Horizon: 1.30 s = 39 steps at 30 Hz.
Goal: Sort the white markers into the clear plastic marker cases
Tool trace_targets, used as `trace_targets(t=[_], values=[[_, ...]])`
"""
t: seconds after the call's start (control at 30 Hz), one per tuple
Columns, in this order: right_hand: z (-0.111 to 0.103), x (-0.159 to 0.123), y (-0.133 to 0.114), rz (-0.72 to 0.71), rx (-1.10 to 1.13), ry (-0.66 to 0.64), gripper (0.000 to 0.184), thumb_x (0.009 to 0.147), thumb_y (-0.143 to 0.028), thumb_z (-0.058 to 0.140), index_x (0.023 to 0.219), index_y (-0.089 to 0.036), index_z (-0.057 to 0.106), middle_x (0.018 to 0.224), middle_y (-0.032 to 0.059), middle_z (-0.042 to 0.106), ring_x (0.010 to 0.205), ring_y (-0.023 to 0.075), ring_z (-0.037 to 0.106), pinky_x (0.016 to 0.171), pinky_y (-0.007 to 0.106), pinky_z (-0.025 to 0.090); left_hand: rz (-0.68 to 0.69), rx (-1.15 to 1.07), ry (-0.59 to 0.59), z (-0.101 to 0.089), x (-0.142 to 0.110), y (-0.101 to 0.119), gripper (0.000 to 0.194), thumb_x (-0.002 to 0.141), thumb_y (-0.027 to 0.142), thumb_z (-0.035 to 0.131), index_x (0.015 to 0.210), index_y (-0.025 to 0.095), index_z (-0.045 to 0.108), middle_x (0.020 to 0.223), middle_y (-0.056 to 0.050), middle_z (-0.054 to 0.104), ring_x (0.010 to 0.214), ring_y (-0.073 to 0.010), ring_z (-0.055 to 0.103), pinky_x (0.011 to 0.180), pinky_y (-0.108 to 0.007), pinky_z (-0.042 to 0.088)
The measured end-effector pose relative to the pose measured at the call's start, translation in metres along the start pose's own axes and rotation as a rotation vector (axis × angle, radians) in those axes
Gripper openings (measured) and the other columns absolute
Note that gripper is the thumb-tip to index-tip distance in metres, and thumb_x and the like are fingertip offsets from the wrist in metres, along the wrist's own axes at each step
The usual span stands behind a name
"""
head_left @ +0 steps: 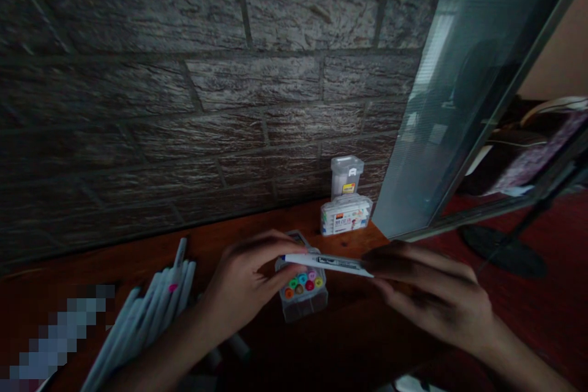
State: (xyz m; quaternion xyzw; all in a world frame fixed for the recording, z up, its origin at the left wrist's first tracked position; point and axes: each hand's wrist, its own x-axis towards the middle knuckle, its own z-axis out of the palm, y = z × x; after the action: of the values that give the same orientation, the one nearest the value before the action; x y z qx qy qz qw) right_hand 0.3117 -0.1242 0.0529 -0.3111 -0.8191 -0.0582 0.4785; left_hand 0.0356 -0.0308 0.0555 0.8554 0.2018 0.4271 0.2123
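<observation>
Two-handed hold on one white marker [337, 263].
Left hand [241, 275] pinches its left end, right hand [434, 294] its right, raised over an open clear case [307, 307]; loose markers [156, 300] left on table [206, 246]; labelled case [346, 219] far right.

Stone-block wall [202, 79] fills upper left and centre of frame, grey-brown, rough faces, recessed joints. Wooden table [206, 244], reddish brown, along wall foot, lower left to centre, dark toward bottom edge. Right of wall, tall glass panel [408, 159] with fine horizontal lines and pale reflections; slanting frame [500, 104] beside it. Far right: plain beige surface [563, 64] above, patterned purplish cloth [528, 165] below. Lower right: red floor [537, 331], round black base [500, 251] with pole. Light dim, corners darkest.
</observation>
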Motion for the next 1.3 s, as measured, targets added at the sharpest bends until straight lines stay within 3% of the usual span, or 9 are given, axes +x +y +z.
trace_targets(t=[0.37, 0.57, 0.8, 1.03, 1.3], values=[[-0.003, -0.01, -0.013, 0.07, -0.027, -0.01, 0.025, 0.091, -0.005, 0.069, 0.114, -0.016, 0.071, 0.085, 0.0057, 0.075, 0.076, 0.015, 0.074, 0.062, 0.022, 0.063, 0.023, -0.001, -0.069, 0.0, 0.0, -0.007, 0.024, 0.092, 0.014, 0.077, 0.114, 0.023, 0.078, 0.109, -0.003, 0.079, 0.099, -0.0143, 0.075, 0.088, -0.022, 0.06], [-0.011, -0.016, -0.028, 0.136, -0.102, -0.026, 0.022, 0.092, -0.01, 0.071, 0.111, -0.02, 0.07, 0.082, 0.0039, 0.076, 0.072, 0.0145, 0.075, 0.059, 0.02, 0.063, -0.069, 0.107, 0.008, -0.007, 0.004, -0.01, 0.018, 0.097, 0.02, 0.071, 0.114, 0.023, 0.077, 0.11, -0.003, 0.078, 0.099, -0.0148, 0.075, 0.087, -0.025, 0.059], [-0.004, -0.015, -0.036, 0.157, -0.167, -0.024, 0.015, 0.099, -0.017, 0.066, 0.113, -0.022, 0.068, 0.083, 0.0043, 0.076, 0.071, 0.0138, 0.076, 0.06, 0.02, 0.062, -0.149, 0.169, -0.014, -0.009, 0.003, -0.017, 0.017, 0.1, 0.022, 0.065, 0.112, 0.026, 0.076, 0.109, 0.0, 0.079, 0.099, -0.0151, 0.075, 0.087, -0.027, 0.058], [0.017, 0.002, -0.038, 0.078, -0.153, -0.059, 0.014, 0.1, -0.015, 0.064, 0.113, -0.017, 0.067, 0.084, 0.0054, 0.077, 0.072, 0.0156, 0.077, 0.059, 0.021, 0.062, -0.158, 0.193, -0.025, -0.008, 0.005, -0.02, 0.018, 0.1, 0.022, 0.064, 0.111, 0.026, 0.076, 0.108, 0.0, 0.08, 0.098, -0.0171, 0.076, 0.087, -0.028, 0.058], [0.044, 0.014, -0.037, 0.079, -0.089, -0.096, 0.013, 0.101, -0.015, 0.064, 0.112, -0.013, 0.07, 0.085, 0.0063, 0.075, 0.07, 0.0168, 0.073, 0.059, 0.026, 0.059, -0.161, 0.189, -0.03, -0.009, 0.006, -0.02, 0.017, 0.1, 0.022, 0.064, 0.109, 0.025, 0.077, 0.108, -0.002, 0.08, 0.098, -0.0186, 0.076, 0.087, -0.03, 0.058]])
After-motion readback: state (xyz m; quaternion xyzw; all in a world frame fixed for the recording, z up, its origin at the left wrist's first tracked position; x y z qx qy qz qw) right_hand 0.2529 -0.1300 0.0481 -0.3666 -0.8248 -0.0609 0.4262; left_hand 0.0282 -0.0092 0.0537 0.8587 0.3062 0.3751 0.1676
